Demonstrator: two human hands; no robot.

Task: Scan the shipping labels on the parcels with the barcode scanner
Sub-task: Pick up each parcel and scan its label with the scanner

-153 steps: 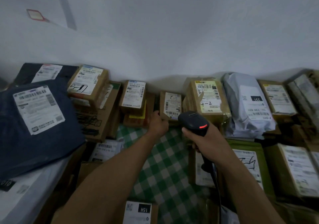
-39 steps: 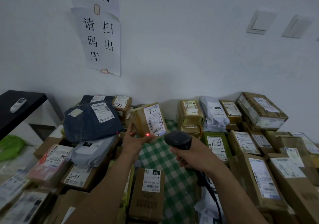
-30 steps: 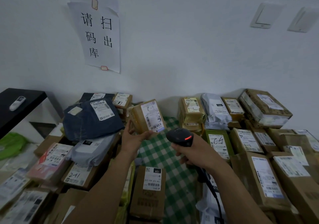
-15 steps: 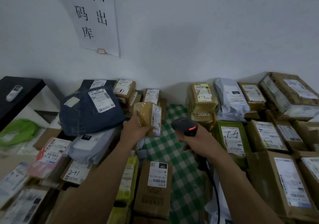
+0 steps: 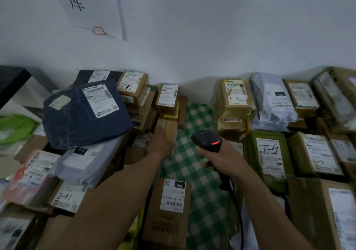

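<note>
Item: small brown parcel, gripped at its near end by the left hand, fingers curled round it. It sits at the right edge of the left-hand pile, where the pile meets the green checked cloth. Its long axis runs near to far. No label face shows from here, so which side carries the barcode cannot be told. Item: barcode scanner, handle wrapped in the right hand, red light lit on the head, head aimed far and slightly left. Governing relation: the parcel lies just left of the scanner head and a little farther off, close but apart. Judged: no label faces the scanner. Either the parcel turns rightward, or the scanner swings to the labelled green parcel just to its right.
</note>
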